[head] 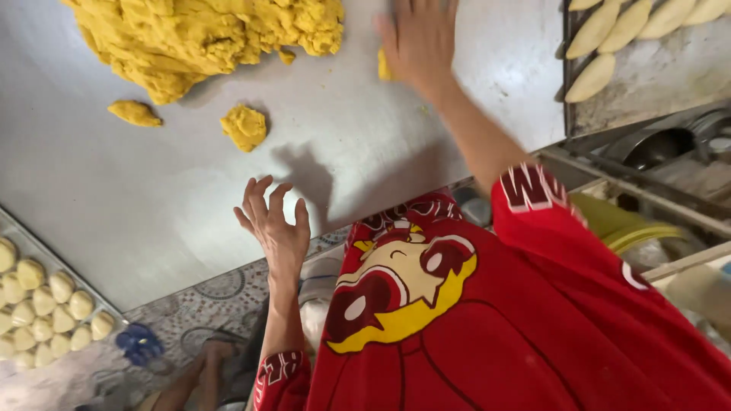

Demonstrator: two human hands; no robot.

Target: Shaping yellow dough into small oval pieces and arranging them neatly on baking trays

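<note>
Pressing a small yellow dough piece flat on the desk: right hand, grip released; left hand spread, nothing held.

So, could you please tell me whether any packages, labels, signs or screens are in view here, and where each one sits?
No packages, labels, signs or screens show.
Only print: cartoon graphic on the red shirt, bottom centre, in yellow, white and dark red.
White lettering on the red sleeve, right of centre.
</note>
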